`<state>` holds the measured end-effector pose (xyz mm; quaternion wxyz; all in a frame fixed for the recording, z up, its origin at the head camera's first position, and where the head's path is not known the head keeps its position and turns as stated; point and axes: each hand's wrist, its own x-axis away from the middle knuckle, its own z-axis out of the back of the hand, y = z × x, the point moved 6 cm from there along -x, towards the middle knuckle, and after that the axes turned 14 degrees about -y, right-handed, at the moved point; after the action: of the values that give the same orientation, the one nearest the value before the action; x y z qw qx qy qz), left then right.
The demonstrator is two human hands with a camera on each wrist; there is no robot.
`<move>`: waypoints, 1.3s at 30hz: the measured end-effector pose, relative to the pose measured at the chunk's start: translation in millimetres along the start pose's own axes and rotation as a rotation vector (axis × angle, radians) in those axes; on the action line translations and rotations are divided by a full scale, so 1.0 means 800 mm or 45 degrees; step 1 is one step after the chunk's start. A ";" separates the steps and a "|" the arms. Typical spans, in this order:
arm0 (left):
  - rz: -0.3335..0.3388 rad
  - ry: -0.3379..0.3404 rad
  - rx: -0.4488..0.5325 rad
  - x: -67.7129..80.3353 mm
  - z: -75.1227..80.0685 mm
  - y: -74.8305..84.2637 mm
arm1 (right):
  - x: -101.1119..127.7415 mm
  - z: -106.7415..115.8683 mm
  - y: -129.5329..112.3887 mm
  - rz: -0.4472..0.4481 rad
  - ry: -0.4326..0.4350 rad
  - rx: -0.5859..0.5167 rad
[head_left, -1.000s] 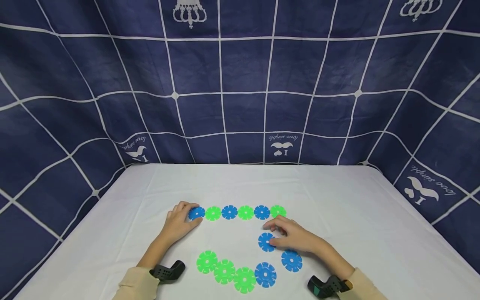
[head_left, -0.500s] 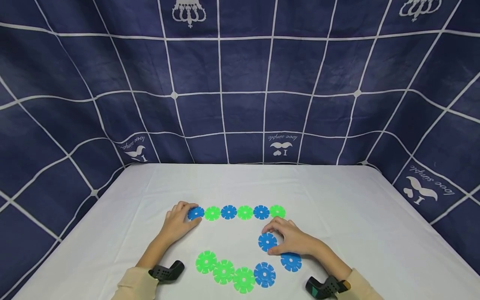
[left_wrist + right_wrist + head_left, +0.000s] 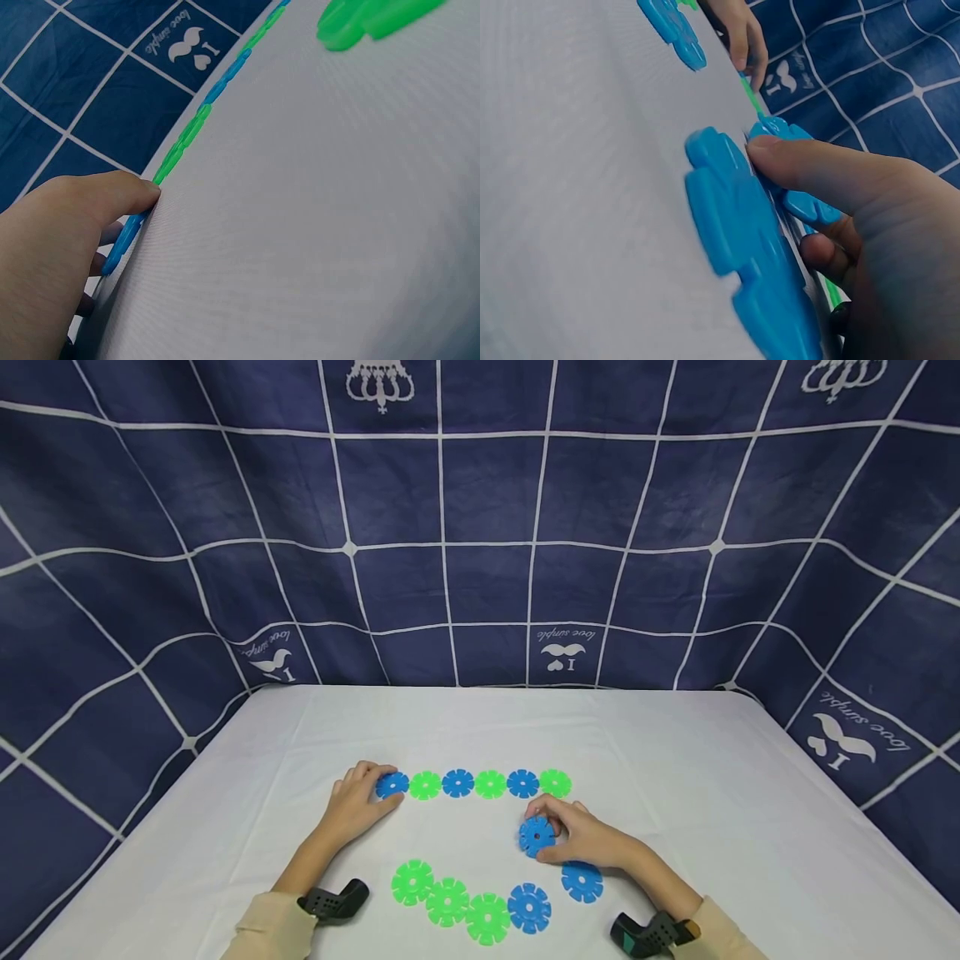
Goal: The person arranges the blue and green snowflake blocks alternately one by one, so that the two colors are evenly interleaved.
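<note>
**Blue disc pinched just short of the row's right end**

Right hand (image 3: 592, 842) pinches a blue disc (image 3: 537, 835) between thumb and fingers, tilted up off the white table (image 3: 712, 793). The wrist view shows the thumb (image 3: 817, 169) pressed on its edge. The disc sits in front of the row's right end, near the end green disc (image 3: 555, 783) but not touching it; the gap runs away from the person and slightly right. The row runs left to right, alternating blue and green.

Left hand (image 3: 356, 802) rests at the far left end, fingers on the first blue disc (image 3: 392, 785), thumb (image 3: 112, 196) against its edge.

Loose discs wait nearer the person: a spare blue disc (image 3: 582, 882) just beside the right wrist, and a curved cluster (image 3: 468, 906) of green and blue.
</note>
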<state>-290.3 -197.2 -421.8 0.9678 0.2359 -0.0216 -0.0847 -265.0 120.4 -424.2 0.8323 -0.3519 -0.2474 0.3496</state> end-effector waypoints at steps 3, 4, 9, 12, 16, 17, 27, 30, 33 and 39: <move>0.007 0.006 0.008 0.000 -0.001 0.000 | 0.001 0.000 0.000 0.025 -0.015 -0.037; 0.011 0.003 0.013 0.000 -0.002 0.000 | 0.001 0.000 0.000 0.044 -0.019 -0.048; 0.025 -0.018 0.015 0.000 -0.008 0.000 | 0.002 0.002 0.001 0.149 -0.015 -0.128; 0.023 -0.005 0.008 0.001 -0.006 0.000 | 0.001 0.005 0.002 0.181 0.019 -0.170; 0.021 0.011 0.006 0.001 -0.003 0.000 | 0.000 0.012 0.002 0.196 0.070 -0.160; 0.021 0.009 0.006 0.001 -0.002 0.000 | 0.000 0.015 0.003 0.193 0.080 -0.156; 0.019 0.007 0.011 0.001 0.000 0.000 | 0.006 0.037 0.008 0.202 0.166 -0.282; 0.014 0.005 0.013 0.001 0.000 0.001 | 0.009 0.043 0.008 0.198 0.198 -0.326; 0.009 0.007 0.013 0.001 -0.001 0.001 | 0.010 0.049 0.008 0.181 0.212 -0.367; 0.006 0.007 0.011 0.001 0.000 0.001 | 0.014 0.055 0.013 0.143 0.193 -0.479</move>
<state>-289.4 -196.7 -421.7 0.9670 0.2403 -0.0200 -0.0816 -291.0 152.4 -402.9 0.7475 -0.5395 -0.2251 0.3156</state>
